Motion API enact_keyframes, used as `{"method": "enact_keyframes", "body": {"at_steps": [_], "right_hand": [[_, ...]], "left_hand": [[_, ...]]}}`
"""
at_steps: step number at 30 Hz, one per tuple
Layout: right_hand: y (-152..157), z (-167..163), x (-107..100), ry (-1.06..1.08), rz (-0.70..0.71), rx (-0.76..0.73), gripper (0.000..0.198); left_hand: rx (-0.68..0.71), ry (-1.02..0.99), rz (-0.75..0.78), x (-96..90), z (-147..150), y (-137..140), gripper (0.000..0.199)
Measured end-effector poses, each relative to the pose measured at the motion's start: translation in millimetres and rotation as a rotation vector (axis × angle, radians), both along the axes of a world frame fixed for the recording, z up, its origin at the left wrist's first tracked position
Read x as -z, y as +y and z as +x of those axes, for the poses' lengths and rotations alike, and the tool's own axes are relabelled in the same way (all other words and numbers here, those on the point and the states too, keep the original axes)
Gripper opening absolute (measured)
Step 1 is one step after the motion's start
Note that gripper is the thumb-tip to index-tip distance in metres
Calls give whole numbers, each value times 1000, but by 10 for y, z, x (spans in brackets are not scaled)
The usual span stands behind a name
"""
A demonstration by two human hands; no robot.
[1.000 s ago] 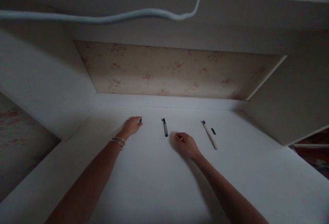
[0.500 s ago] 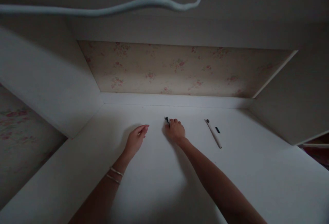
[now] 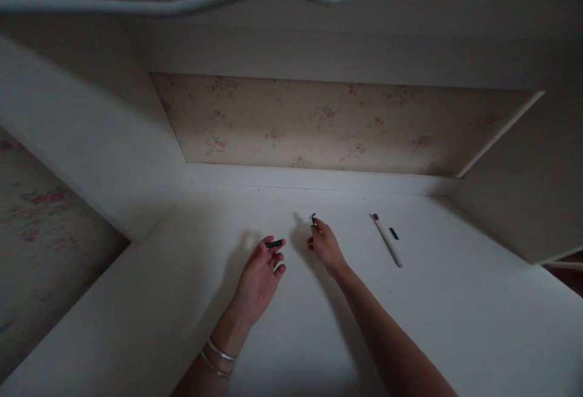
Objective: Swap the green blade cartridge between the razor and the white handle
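Pinches should be light and steady: the left hand (image 3: pixel 259 280) grips a black stick (image 3: pixel 274 244), the right hand (image 3: pixel 328 248) a black-tipped tool (image 3: pixel 313 221), both over the central tabletop (image 3: pixel 296 330), left of the toothbrush (image 3: pixel 387 241).

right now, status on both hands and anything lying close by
Left hand holding small black piece. Right hand gripping black-tipped tool. Pale toothbrush and short dark strip lying off to the right.
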State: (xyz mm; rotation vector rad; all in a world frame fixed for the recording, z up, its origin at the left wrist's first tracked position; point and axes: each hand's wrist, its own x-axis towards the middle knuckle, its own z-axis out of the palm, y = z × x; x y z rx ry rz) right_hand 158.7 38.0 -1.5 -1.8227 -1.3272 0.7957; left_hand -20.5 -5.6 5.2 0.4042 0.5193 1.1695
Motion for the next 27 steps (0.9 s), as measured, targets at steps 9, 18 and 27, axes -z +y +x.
{"method": "enact_keyframes", "body": {"at_steps": [9, 18, 27], "right_hand": [[-817, -329, -21, 757, 21, -13, 42], [-960, -430, 12, 872, 87, -114, 36], [-999, -451, 2, 984, 113, -150, 33]], "left_hand": [[39, -74, 35, 32, -6, -14, 21], [24, -43, 53, 13, -2, -22, 23], [65, -20, 105, 73, 3, -9, 21]]}}
